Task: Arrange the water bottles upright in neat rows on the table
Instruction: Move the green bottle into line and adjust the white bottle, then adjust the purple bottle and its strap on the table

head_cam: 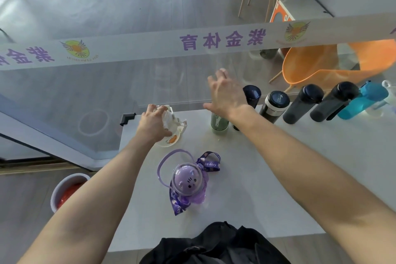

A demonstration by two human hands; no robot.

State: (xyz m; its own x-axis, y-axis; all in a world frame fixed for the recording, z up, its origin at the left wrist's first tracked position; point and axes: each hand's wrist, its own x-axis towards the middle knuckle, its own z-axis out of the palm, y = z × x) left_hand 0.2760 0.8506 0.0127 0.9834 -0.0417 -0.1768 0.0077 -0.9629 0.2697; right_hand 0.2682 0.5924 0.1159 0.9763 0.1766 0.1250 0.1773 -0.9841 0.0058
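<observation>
My left hand grips a white bottle with an orange print near the table's far left corner. My right hand hovers open, fingers spread, just above a green bottle standing upright. A row runs along the far edge to the right: a dark navy bottle partly hidden by my hand, a black-and-silver flask, two black bottles, a blue bottle and a clear one. A purple bear-lid bottle with a strap stands nearer me.
The white table has a glass partition with a printed banner right behind it. Orange chairs sit beyond the glass. A bucket with red contents stands on the floor at left. A black bag lies at the near edge.
</observation>
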